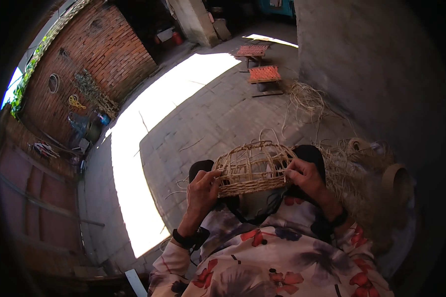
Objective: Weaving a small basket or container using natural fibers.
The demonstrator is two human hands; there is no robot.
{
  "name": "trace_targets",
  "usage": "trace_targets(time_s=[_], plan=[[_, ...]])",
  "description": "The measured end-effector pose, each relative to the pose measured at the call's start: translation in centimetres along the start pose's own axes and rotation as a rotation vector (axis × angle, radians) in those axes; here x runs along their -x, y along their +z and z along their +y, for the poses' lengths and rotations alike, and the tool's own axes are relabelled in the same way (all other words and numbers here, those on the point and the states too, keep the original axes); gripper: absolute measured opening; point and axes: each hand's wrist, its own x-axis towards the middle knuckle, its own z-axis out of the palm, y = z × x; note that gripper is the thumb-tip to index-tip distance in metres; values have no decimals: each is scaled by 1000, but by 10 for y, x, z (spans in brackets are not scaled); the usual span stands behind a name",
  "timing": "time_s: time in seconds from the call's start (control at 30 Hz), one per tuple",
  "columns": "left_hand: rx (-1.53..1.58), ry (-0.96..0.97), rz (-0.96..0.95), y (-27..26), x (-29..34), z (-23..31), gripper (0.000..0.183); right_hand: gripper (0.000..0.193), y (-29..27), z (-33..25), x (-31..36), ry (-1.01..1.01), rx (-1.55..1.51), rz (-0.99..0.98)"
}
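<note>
An open-weave basket (252,166) of tan twisted cord rests across my lap, its thick braided rim (255,186) toward me and its rounded lattice facing away. My left hand (203,190) grips the basket's left end, with the fingers closed on the rim. At the right end, my right hand (307,179) pinches the weave between thumb and fingers. Loose cord ends stick out past the far side and by the left hand. Black bands circle both wrists.
On my right lies a tangled heap of straw-coloured cord (342,173) with a cord roll (358,146) and a tan ring-shaped roll (396,178). Another loose bundle (307,101) sits by the grey wall (371,64). Two low red-topped stools (264,74) stand ahead. Bright sunlight crosses the paved floor.
</note>
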Motion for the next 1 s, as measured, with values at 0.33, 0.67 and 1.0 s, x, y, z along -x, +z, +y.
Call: trace_targets(time_s=[0.33, 0.67, 1.0], plan=[[-166, 115, 40, 3, -3, 11, 11, 15, 2, 3, 2, 31, -25, -10], [-90, 105, -109, 2, 1, 65, 9, 15, 3, 6, 2, 41, -24, -19], [-302, 330, -9, 5, -20, 70, 15, 10, 10, -19, 12, 8, 170, 78]])
